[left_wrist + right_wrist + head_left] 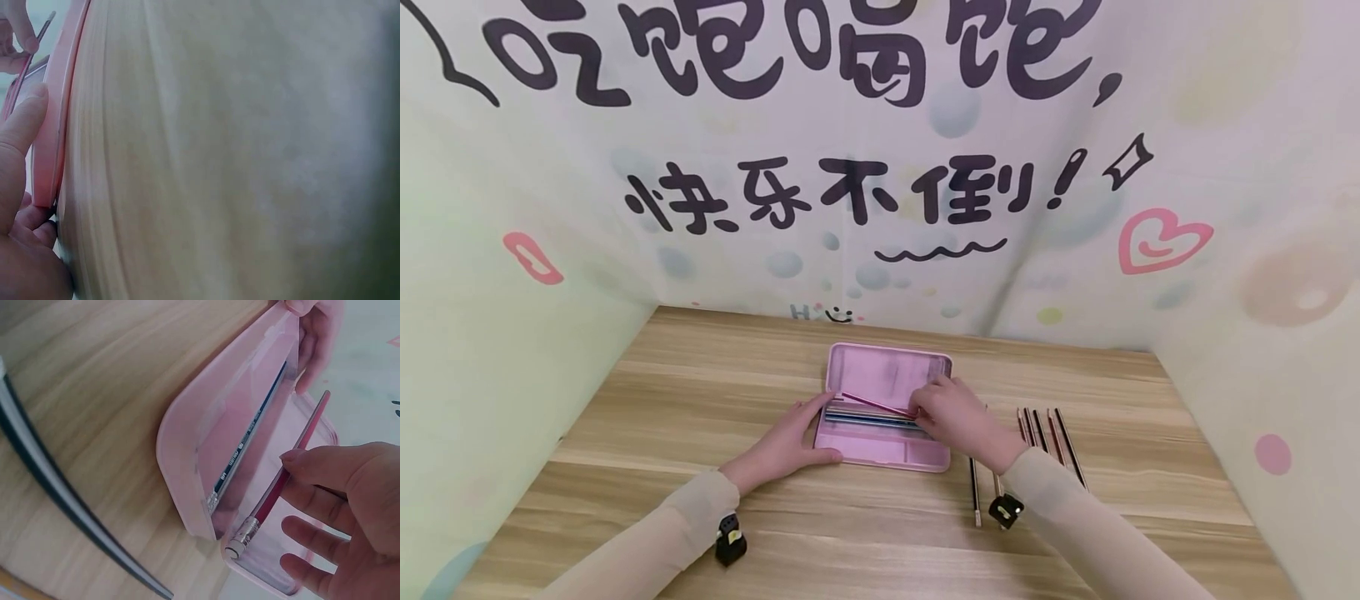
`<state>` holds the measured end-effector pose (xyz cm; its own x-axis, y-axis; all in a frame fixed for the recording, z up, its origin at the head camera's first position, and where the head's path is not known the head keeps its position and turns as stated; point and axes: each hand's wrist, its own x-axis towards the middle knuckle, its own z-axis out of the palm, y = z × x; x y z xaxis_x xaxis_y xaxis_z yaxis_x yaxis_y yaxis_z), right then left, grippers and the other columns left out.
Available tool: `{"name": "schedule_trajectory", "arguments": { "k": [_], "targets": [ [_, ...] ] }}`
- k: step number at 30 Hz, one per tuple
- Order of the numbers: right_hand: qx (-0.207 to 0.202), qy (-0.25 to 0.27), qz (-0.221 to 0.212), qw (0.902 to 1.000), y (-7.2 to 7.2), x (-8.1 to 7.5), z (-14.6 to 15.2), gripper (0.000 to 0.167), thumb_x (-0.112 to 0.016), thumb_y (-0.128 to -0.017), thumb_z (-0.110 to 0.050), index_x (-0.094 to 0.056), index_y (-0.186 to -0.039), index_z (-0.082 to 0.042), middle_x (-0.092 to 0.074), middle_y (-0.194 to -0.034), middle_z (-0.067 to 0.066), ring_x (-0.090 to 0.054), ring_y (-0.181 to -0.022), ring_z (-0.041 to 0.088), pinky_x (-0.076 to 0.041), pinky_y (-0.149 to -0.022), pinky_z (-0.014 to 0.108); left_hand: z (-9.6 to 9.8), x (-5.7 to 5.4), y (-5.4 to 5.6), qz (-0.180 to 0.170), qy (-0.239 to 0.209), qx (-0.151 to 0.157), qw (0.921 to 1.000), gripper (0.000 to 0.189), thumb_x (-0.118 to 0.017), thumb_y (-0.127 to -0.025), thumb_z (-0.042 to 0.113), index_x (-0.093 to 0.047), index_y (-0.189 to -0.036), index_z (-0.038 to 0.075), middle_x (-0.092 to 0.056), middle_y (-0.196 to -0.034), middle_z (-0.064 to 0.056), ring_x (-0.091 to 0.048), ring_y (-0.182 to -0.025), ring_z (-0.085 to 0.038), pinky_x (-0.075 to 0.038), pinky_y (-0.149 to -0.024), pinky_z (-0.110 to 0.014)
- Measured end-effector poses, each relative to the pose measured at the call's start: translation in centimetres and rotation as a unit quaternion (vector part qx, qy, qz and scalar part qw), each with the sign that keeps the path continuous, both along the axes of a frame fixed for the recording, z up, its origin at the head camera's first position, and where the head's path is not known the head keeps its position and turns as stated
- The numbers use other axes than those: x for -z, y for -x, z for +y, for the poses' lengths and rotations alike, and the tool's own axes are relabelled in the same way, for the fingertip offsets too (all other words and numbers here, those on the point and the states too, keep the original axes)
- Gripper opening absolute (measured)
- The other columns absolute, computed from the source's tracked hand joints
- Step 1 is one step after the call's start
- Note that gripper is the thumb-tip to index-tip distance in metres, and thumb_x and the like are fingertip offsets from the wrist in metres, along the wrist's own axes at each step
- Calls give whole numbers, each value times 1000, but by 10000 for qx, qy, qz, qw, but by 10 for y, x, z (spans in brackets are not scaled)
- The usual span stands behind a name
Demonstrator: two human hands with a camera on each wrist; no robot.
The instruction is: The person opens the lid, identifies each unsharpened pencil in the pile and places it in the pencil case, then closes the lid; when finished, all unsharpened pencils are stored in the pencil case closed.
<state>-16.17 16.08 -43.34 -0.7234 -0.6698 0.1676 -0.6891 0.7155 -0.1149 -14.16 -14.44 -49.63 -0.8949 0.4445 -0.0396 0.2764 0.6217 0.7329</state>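
Observation:
An open pink pencil case (874, 375) lies on the wooden table, its lid tipped back toward the wall. My left hand (781, 446) holds the case's left end, thumb at the front corner and fingers at the back. Between thumb and forefinger, my right hand (958, 421) pinches a dark red pencil (273, 492) above the case. That pencil slants, its metal-ended eraser tip toward the right end. Dark blue pencils (244, 447) lie lengthwise in the case's tray, partly covered by my right hand in the head view.
Right of the case, several dark and red pencils (1040, 429) lie side by side, partly behind my right sleeve. A black pencil (975, 493) lies closer, beside my right wrist. Printed cloth walls (850, 283) stand behind and at both sides of the table (700, 367).

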Motion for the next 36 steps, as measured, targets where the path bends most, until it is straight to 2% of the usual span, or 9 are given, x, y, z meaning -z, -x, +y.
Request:
{"name": "schedule_trajectory", "arguments": {
  "k": [5, 12, 18, 24, 36],
  "targets": [
    [-173, -78, -14, 9998, 5, 3, -6, 10, -83, -86, -10, -75, -91, -14, -76, -92, -2, -60, -89, 21, -52, -81, 40, 1, -2, 3, 26, -24, 18, 10000, 100, -86, -87, 37, -32, -162, 2, -41, -160, -27, -34, -149, -48, -16, -127, -62],
    [-304, -167, -321, 9989, 9, 4, -14, 10, -83, -87, -11, -74, -88, -13, -74, -88, -3, -60, -92, 22, -51, -91, 41, 1, -2, 4, 37, -107, -26, 9999, 100, -87, -86, 37, -32, -162, 3, -40, -160, -27, -31, -150, -51, -17, -127, -63],
    [-352, -207, -649, 9971, 10, 11, -18, 10, -82, -89, -10, -74, -85, -14, -71, -84, -6, -58, -92, 21, -50, -89, 40, 0, 3, 0, -22, -84, -13, 10000, 102, -87, -85, 40, -32, -162, 4, -39, -161, -27, -30, -149, -53, -18, -126, -64],
    [-235, -271, -880, 9955, 12, 18, -21, 7, -81, -90, -11, -76, -87, -15, -71, -85, -8, -57, -95, 20, -51, -89, 39, -1, 4, -1, -72, -139, -68, 9999, 102, -87, -85, 40, -31, -163, 5, -38, -161, -27, -25, -150, -56, -18, -125, -66],
    [-156, -318, -1036, 9940, 11, 17, -24, 13, -82, -89, -10, -72, -83, -16, -71, -83, -7, -57, -98, 21, -51, -91, 43, -1, 2, 0, -131, -57, -55, 9999, 102, -86, -86, 40, -30, -163, 5, -38, -163, -26, -27, -151, -52, -17, -127, -63]
  ]
}}
